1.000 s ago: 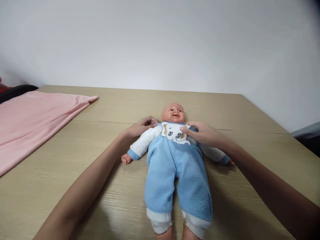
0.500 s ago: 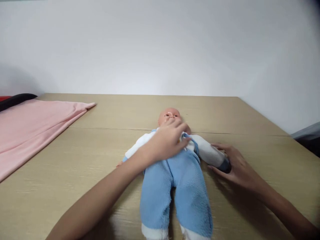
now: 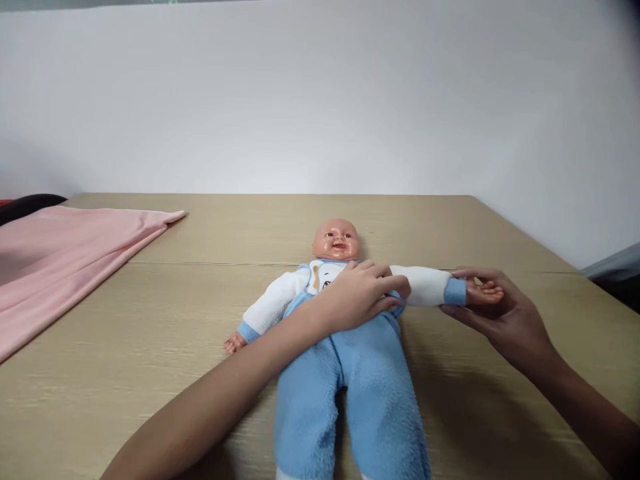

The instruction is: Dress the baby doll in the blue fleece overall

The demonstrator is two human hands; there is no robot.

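Observation:
A baby doll [image 3: 339,241] in a white and blue outfit lies on its back, its head toward the far side of the table. My left hand [image 3: 363,293] reaches across its chest, fingers bent round the blue fabric at the armhole on the right. That fabric is partly covered by the fingers. My right hand [image 3: 515,320] has thumb and fingers around the blue cuff [image 3: 455,291] of the doll's outstretched arm. The small plastic doll hand [image 3: 484,292] sticks out of this cuff. On the left side, the other white sleeve [image 3: 270,303] rests angled downward.
A pink cloth [image 3: 85,247] is spread at the left of the wooden table [image 3: 225,230], with a black curved object [image 3: 33,203] behind it. A white wall [image 3: 320,100] rises at the back. Something grey and dark [image 3: 620,270] stands past the right edge.
The doll's arm on the right has been raised out sideways, and its hand now shows beyond the cuff. My left hand has slid from near the chin toward the armhole, uncovering the doll's face.

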